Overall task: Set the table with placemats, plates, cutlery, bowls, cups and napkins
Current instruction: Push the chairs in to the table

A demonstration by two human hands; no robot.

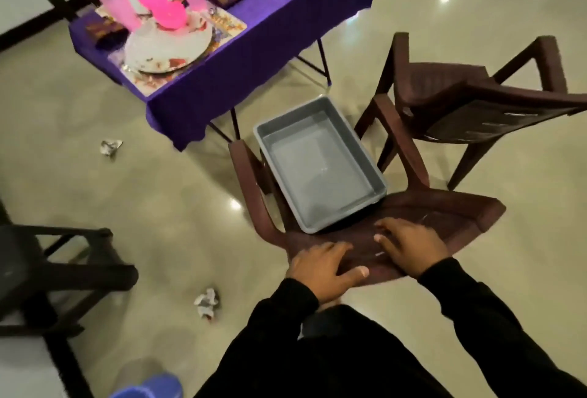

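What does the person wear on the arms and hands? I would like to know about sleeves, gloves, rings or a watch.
Both arms are covered by long black sleeves that end at the wrists; the cloth is plain, with no marking visible. The left hand and the right hand are bare: no gloves. No ring or watch shows, though the picture is somewhat blurred, so a small ring could be missed.

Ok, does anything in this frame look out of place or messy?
Yes. Two crumpled paper scraps lie on the glossy tiled floor: one left of the purple-clothed table, another nearer the person. The empty grey plastic tray sits on a brown plastic chair.
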